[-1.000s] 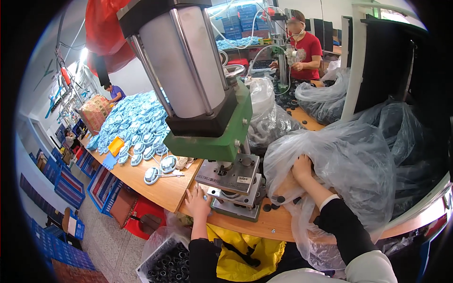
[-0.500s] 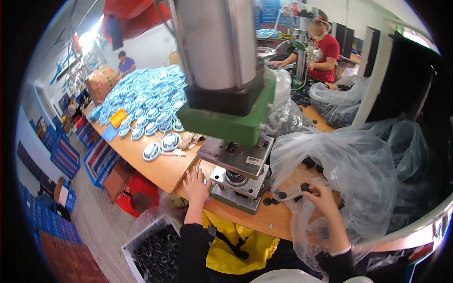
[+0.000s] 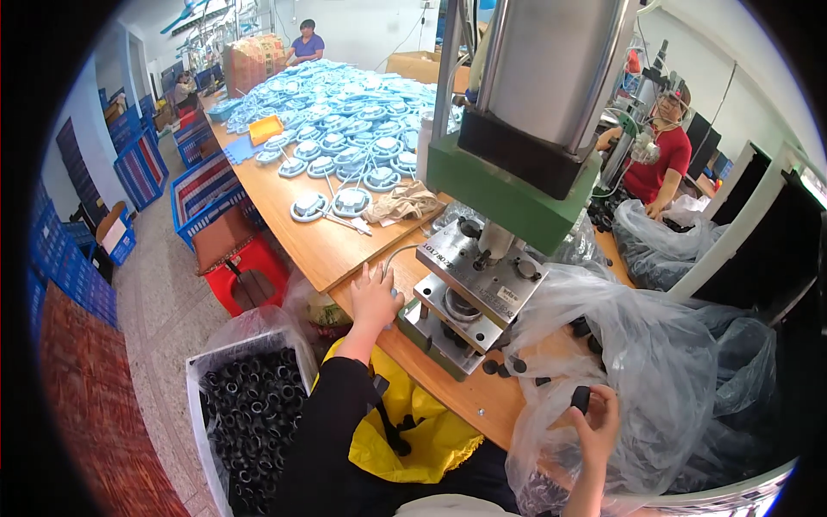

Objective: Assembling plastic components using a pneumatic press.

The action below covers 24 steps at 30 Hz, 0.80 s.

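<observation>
My right hand [image 3: 596,424] pinches a small black round cap [image 3: 581,398] between thumb and fingertips, above the clear plastic bag at the bench's right side. My left hand [image 3: 376,297] rests at the bench edge, just left of the press base, with its fingers apart. A thin cable runs down to it; what lies under the fingers is mostly hidden. Between my hands stands a bench press [image 3: 515,164] with a green block and a grey cylinder. Its steel die plates [image 3: 481,269] are apart, and a round dark part [image 3: 461,306] shows between them.
Several loose black caps [image 3: 504,368] lie right of the press, beside the large clear bag [image 3: 646,362]. A white bin [image 3: 195,388] of black rings stands lower left, near a yellow sack [image 3: 413,457]. Pale blue parts [image 3: 345,112] cover the far table. Two co-workers sit beyond.
My view has swung, so the bench appears turned and the far table shows more. My right hand has drawn back from the loose caps, still holding the cap. The left hand stays beside the press.
</observation>
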### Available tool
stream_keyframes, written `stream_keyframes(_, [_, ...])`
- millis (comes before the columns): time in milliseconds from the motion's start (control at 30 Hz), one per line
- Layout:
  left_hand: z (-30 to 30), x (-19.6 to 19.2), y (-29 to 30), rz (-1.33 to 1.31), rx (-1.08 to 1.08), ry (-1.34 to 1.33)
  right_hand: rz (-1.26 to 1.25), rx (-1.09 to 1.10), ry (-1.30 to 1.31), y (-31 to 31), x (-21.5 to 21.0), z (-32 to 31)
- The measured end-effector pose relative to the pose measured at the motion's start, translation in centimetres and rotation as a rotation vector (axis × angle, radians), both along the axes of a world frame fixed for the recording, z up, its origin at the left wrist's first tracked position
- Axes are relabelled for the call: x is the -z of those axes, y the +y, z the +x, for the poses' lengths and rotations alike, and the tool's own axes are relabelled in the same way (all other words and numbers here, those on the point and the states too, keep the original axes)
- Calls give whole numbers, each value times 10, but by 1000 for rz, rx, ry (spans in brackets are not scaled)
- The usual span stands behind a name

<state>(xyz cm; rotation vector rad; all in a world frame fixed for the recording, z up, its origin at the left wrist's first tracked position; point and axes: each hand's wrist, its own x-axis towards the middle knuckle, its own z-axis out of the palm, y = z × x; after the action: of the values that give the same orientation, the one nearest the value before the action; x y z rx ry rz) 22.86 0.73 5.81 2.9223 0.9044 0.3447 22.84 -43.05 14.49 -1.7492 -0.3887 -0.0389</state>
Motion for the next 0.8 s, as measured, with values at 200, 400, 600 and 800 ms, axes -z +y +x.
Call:
stream_keyframes(200, [-20, -12, -16, -94, 221, -527, 59, -53, -121, 12, 0, -9])
stream_keyframes(400, [-16, -104, -104, -146, 548, -1112, 2, -61, -102, 14, -3, -10])
stream_keyframes(600, [17, -131, -142, -830, 446, -1099, 49, -123, -105, 29, -6, -21])
stream_keyframes(800, [0, -112, -135, -567, 332, -898, 236, -265, 0, 93, -32, -30])
